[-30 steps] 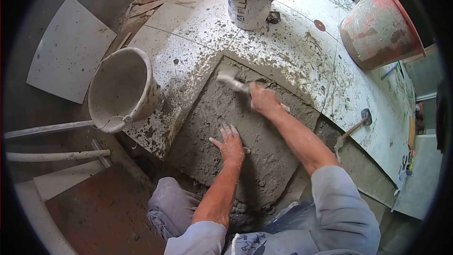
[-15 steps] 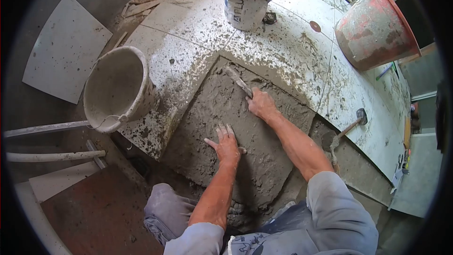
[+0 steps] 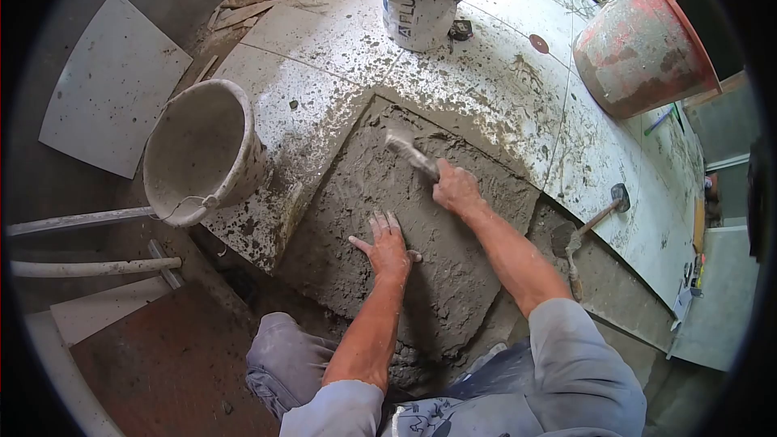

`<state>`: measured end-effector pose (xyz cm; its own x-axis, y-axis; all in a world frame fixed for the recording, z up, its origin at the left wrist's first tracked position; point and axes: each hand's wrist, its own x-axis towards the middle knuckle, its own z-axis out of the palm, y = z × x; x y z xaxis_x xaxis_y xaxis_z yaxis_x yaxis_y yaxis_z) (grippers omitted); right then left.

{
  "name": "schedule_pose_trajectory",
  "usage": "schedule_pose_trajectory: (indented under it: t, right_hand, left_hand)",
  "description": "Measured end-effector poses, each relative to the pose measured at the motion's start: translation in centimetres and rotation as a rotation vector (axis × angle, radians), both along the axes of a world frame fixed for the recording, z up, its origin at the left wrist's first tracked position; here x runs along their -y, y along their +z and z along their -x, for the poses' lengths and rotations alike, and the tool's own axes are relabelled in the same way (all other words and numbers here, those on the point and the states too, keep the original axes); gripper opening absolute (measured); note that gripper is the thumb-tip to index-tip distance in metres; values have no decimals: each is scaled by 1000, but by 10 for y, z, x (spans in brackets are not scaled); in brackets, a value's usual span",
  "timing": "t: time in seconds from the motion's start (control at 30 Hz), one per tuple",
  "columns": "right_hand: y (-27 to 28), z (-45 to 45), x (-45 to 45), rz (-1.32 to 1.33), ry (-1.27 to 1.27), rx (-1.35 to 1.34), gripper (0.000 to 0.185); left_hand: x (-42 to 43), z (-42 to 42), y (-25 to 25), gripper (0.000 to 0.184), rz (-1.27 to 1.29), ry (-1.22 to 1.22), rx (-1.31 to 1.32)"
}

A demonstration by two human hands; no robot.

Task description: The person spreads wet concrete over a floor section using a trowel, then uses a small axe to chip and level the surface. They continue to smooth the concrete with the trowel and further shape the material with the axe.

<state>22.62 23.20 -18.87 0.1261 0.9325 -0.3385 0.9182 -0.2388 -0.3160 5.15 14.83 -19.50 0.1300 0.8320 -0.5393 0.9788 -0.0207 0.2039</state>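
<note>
A rough bed of wet grey mortar (image 3: 437, 251) fills a square patch among white floor tiles. On its surface rests my left hand (image 3: 387, 252), palm down with the fingers spread. My right hand (image 3: 458, 188) is closed around the handle of a trowel (image 3: 411, 154), whose mortar-smeared blade points up and left over the far part of the bed. Motion blurs the blade, so I cannot tell whether it touches the mortar.
Mortar splashes cover the white tiles (image 3: 324, 40). A pale bucket (image 3: 247, 158) stands at left, a tilted red bucket (image 3: 639, 57) at upper right. A printed bag (image 3: 425, 0) is at the top beside a tape measure (image 3: 460, 30). A hammer (image 3: 619, 197) lies at right.
My right hand has shifted slightly right and down with the trowel, and the blade has swung downward a little. The left hand stays in place.
</note>
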Motion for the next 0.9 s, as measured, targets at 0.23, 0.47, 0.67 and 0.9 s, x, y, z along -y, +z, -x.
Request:
schedule_pose_trajectory:
  t: [0.23, 0.47, 0.67, 0.9]
  right_hand:
    - [39, 24, 4, 29, 84, -44, 33]
    - [10, 32, -32, 31, -107, -15, 29]
    - [19, 32, -10, 48, 142, -52, 31]
    - [33, 54, -1, -12, 156, -59, 28]
  left_hand:
    - [-3, -2, 4, 115, 15, -2, -8]
    - [-3, 3, -6, 112, -27, -11, -21]
    - [2, 6, -5, 112, -34, -25, -14]
    - [1, 4, -1, 109, -15, -42, -31]
